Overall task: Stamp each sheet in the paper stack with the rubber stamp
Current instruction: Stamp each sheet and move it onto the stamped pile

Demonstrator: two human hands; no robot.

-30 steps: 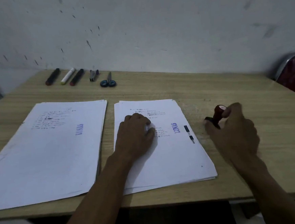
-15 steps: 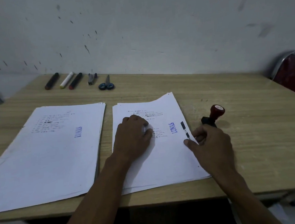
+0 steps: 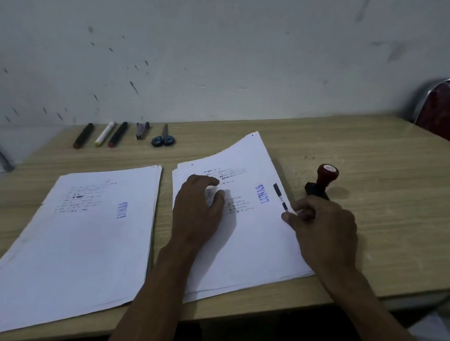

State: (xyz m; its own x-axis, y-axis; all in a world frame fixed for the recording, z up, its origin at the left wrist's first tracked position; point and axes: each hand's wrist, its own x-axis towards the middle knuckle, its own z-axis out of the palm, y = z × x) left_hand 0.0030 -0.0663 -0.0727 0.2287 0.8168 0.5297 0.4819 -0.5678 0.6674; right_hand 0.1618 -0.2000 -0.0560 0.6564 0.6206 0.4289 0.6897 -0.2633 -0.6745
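Note:
Two stacks of white sheets lie on the wooden table [image 3: 351, 147]. The top sheet of the left stack [image 3: 70, 236] bears a blue LUNAS stamp mark. The right stack [image 3: 251, 249] also shows a blue LUNAS mark on its top sheet, whose far right corner curls upward. My left hand [image 3: 197, 213] rests on that sheet with fingers loosely bent. My right hand [image 3: 322, 227] pinches the sheet's right edge. The rubber stamp [image 3: 323, 180], red knob on a black base, stands on the table just right of the stack, behind my right hand.
Along the table's back edge lie three markers [image 3: 100, 134], a small stapler [image 3: 142, 129] and blue-handled scissors [image 3: 163, 138]. A red chair back [image 3: 445, 110] stands at the right. The wall is close behind the table.
My right hand let go of the stamp, left it standing on the table, and moved left to pinch the top sheet's right edge. The sheet's far corner has lifted.

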